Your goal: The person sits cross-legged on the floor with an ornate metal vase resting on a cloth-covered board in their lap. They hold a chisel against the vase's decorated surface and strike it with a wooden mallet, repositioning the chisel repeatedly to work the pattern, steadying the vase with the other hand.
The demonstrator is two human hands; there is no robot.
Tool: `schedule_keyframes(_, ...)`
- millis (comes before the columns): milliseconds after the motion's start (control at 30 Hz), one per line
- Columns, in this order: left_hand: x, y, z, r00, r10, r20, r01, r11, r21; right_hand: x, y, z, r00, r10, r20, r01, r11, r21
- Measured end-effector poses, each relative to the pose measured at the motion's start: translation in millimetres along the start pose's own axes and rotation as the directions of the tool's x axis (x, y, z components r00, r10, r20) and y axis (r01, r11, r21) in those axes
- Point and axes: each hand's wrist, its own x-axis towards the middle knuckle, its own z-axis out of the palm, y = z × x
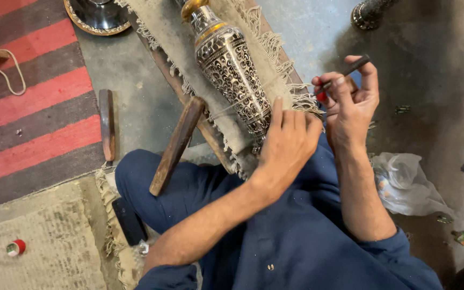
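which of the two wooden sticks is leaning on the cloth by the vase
The longer brown wooden stick, propped slanting against the fringed cloth. The shorter one lies flat on the bare floor, beside the striped rug.
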Motion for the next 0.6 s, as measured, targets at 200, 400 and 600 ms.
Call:
schedule_keyframes(200,-27,-23,26,0.919,0.179,-0.350,-0.291,0.909,-0.297,-10,-15,-6,0.997,0.025,0.072,-0.021,0.998,-0.059)
schedule_keyframes(400,-50,-37,37,0.843,-0.038,-0.536,-0.325,0.759,-0.564,-23,-10,27,0.984,0.079,0.161,-0.025,0.949,-0.314)
schedule_keyframes(600,-109,-104,19,0.769,-0.568,-0.295,0.225,0.672,-0.706,-29,-12,60,0.854,0.111,0.509,0.094,0.928,-0.360)
